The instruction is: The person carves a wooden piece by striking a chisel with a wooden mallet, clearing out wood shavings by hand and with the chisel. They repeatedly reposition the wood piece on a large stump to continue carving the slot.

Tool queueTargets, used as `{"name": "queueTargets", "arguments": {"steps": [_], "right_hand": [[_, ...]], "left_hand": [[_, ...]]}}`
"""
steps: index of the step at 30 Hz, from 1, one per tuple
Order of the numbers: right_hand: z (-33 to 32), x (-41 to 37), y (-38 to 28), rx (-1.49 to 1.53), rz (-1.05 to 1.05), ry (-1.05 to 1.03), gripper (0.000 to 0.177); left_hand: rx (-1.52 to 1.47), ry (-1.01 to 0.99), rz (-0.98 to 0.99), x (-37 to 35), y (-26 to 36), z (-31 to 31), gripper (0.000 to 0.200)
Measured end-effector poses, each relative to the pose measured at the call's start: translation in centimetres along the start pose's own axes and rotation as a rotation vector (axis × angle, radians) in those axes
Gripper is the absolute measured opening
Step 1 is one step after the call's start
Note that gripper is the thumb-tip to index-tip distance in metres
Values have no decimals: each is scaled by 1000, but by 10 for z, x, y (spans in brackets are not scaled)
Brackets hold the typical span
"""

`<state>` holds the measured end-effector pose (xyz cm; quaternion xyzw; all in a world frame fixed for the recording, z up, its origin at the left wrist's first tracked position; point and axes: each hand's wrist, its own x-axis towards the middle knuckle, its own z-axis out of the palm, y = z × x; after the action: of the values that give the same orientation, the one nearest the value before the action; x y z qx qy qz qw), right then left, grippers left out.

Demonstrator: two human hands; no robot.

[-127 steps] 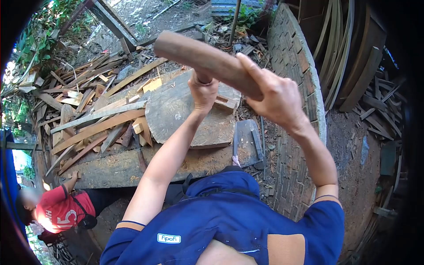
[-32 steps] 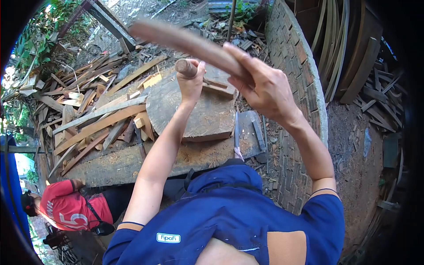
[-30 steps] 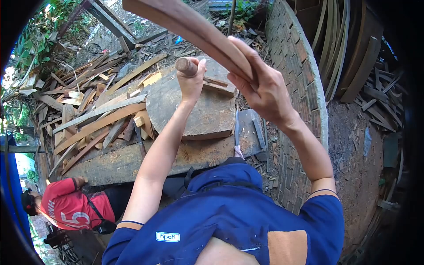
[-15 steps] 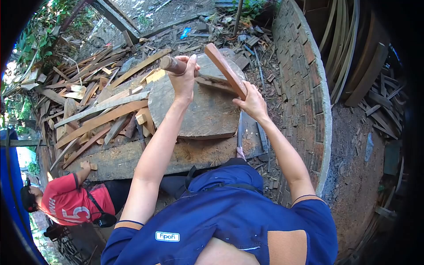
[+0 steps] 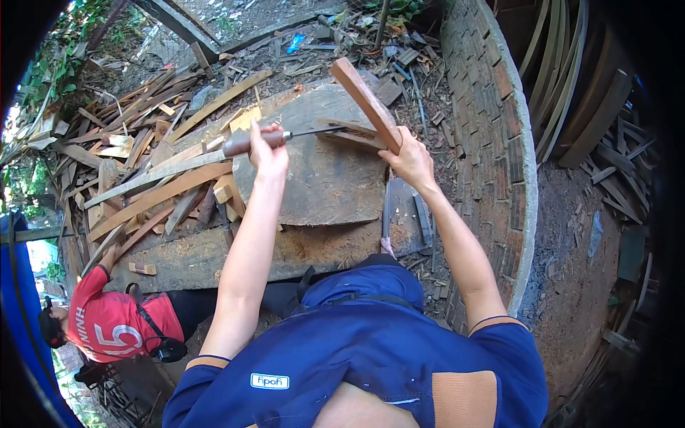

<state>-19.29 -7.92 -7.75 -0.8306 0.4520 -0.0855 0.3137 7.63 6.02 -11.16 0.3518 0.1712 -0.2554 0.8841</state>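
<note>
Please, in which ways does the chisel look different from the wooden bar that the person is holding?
The chisel has a rounded brown handle and a thin dark shaft, while the wooden bar is thicker and squared. The chisel lies almost level across the picture; the wooden bar slants, its free end toward the upper left. The chisel is in the left hand, the wooden bar in the right hand. Both show brown and are long.

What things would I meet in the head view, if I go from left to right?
Co-worker in red shirt, wearer's left hand holding a chisel, raised wooden bar, right hand gripping it, brick wall, curved wooden strips.
</note>
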Motion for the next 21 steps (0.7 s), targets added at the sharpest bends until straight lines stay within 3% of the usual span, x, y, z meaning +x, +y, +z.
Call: {"name": "queueTargets", "arguments": {"steps": [2,6,9,13,17,21], "right_hand": [[-1,1,-1,3,6,-2,53],[-6,-2,-6,-19,16,-28,54],[2,-14,-10,60,12,-51,49],[26,-26,-3,148,53,-51,48],[32,-34,-7,327,109,11,52],[38,-38,-3,309,110,42,60]], "left_hand": [[-85,188,-147,-1,5,-12,29],[-112,205,-148,-36,18,12,30],[-63,-99,-89,-54,24,38,26],[204,-268,158,-88,7,72,22],[336,-401,322,-93,-2,81,18],[424,-461,456,-95,8,83,17]]}}
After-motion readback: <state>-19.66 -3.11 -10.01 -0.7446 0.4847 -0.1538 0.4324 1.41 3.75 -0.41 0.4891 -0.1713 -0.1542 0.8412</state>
